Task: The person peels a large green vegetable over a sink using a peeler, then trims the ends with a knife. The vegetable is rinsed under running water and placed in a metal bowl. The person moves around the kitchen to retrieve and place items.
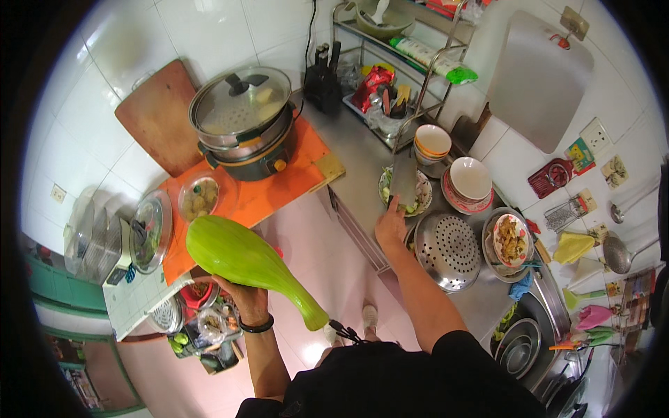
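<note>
My left hand (248, 300) supports a large, smooth, pale-green bottle gourd (245, 253) from beneath. Its thick end points away to the left, and its narrow neck slopes towards my body. At the right, my right hand (392, 227) grips a kitchen cleaver (404, 175) near its handle, most of which the fingers hide. The broad blade lies over a patterned plate (384, 197) of cut green and pale pieces; whether it touches the food I cannot tell.
An electric cooker (251, 151) with a glass lid stands on the orange board (308, 162), near a covered bowl (198, 198). Beside my right forearm sits an upturned steel colander (449, 251). Stacked bowls (470, 177), a wire rack (444, 57) and a sink (546, 308) line the counter.
</note>
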The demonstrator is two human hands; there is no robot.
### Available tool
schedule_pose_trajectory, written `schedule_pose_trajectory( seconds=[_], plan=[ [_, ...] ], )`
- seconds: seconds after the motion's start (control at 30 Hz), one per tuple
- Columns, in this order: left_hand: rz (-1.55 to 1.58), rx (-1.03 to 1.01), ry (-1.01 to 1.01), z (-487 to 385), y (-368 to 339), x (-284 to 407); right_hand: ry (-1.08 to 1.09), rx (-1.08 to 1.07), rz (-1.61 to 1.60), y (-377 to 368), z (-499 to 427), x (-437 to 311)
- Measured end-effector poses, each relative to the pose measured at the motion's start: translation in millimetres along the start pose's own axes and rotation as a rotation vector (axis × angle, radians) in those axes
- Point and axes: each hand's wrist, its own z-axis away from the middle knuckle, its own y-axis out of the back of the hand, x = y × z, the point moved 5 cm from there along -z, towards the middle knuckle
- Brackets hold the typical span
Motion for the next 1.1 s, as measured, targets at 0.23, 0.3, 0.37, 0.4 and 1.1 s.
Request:
schedule_pose_trajectory(
  seconds=[0.23,0.3,0.37,0.4,1.1],
  plan=[
    [0.029,-0.069,0.097,-21,5,3,0.0,-0.068,-0.041,2,5,-14],
    [0.042,-0.082,0.13,-24,11,4,-0.089,-0.03,-0.198,1,2,0],
    [0.053,-0.105,0.152,-25,16,5,-0.197,0.111,-0.347,0,-2,18],
    [0.056,-0.111,0.154,-26,18,4,-0.248,0.244,-0.416,-2,-6,23],
    [-0.125,-0.108,0.221,-23,11,-17,-0.524,0.266,-1.066,-45,-56,41]
  ],
)
